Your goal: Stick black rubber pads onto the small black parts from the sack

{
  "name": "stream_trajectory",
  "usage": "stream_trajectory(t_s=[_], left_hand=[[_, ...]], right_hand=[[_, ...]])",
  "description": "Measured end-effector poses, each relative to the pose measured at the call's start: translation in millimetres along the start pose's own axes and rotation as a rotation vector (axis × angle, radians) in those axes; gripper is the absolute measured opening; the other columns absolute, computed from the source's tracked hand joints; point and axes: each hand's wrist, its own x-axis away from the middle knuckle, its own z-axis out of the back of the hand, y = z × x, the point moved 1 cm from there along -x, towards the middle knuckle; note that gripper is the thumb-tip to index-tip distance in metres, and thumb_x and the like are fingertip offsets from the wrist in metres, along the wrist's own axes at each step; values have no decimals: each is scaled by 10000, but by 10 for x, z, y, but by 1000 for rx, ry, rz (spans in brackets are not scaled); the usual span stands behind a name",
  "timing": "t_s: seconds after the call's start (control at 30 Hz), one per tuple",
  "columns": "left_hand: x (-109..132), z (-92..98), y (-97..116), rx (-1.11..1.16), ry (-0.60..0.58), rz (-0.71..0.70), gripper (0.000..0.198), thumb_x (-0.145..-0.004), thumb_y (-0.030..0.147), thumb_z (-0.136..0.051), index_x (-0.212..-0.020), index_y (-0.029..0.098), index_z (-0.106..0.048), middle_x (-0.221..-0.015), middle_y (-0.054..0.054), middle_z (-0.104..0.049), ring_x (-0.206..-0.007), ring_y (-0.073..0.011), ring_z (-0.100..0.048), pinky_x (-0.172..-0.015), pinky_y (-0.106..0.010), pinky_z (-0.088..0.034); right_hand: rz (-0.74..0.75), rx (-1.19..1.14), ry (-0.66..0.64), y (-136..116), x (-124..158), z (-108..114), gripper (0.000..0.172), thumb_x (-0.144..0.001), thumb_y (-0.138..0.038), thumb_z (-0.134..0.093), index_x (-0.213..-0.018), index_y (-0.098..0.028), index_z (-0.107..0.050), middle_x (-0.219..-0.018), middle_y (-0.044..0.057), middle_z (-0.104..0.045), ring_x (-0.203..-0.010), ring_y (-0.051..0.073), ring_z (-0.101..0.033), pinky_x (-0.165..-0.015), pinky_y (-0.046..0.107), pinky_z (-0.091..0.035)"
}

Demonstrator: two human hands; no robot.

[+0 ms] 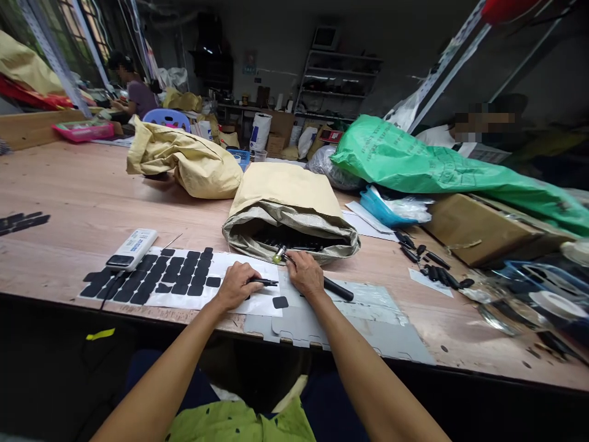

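My left hand point(238, 283) is closed round a thin black tool point(264, 281) that points right over a white sheet point(262, 304). At the mouth of an open paper sack point(289, 190), my right hand point(304, 271) grips a hammer by its handle; the shiny head point(278, 255) shows beyond the fingers and the black grip point(338, 289) sticks out at the lower right. Dark pieces lie inside the sack. Rows of black rounded squares point(172, 270) cover the sheet to the left, and a single black square point(280, 302) lies between my hands.
A white device point(133, 248) with a cable lies at the left. Behind are a folded tan sack point(193, 161), a green bag point(414, 159) and a cardboard box point(478, 227). Black pieces point(437, 273) lie at the right. Two people sit beyond the table.
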Motion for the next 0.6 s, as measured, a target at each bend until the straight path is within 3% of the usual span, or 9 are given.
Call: stream_trajectory(t_s=[0.13, 0.27, 0.37, 0.43, 0.6], left_hand=[[428, 33, 255, 200, -3, -117, 237, -942, 342, -454, -1019, 210, -635, -973, -50, -655, -927, -217, -548, -853, -354, -420], [1026, -151, 426, 254, -241, -277, 264, -975, 376, -422, -1015, 219, -631, -896, -36, -681, -810, -184, -595, -803, -313, -426], [1282, -425, 343, 115, -410, -298, 292, -975, 390, -415, -988, 214, -647, -832, -36, -689, -768, -183, -618, -797, -312, -439], [1335, -623, 198, 17, -517, -188, 306, -969, 399, -415, -1042, 227, -657, -898, -48, -711, -827, -204, -651, -806, -314, -468], [1311, -1006, -208, -77, -694, 298, 406, -935, 376, -430, -1283, 271, -610, -1175, -87, -707, -1088, -293, -656, -938, -436, -496]], right_hand=[[-12, 38, -29, -22, -8, 28, 264, -924, -286, -499, -1145, -262, -640, -1018, 41, -634, -936, 191, -512, -822, 290, -374], [-22, 61, -33, -34, -9, 34, 249, -924, -293, -499, -1133, -261, -630, -1034, 40, -628, -948, 192, -512, -819, 291, -372], [-22, 71, -46, -46, -5, 39, 248, -929, -301, -492, -1135, -263, -623, -1041, 39, -625, -948, 192, -514, -811, 292, -371], [-26, 69, -55, -55, -3, 49, 250, -933, -303, -485, -1141, -263, -617, -1050, 42, -625, -944, 190, -514, -804, 291, -370], [-39, 75, -64, -75, -2, 74, 250, -937, -302, -480, -1146, -262, -611, -1057, 43, -622, -944, 189, -513, -794, 287, -365]])
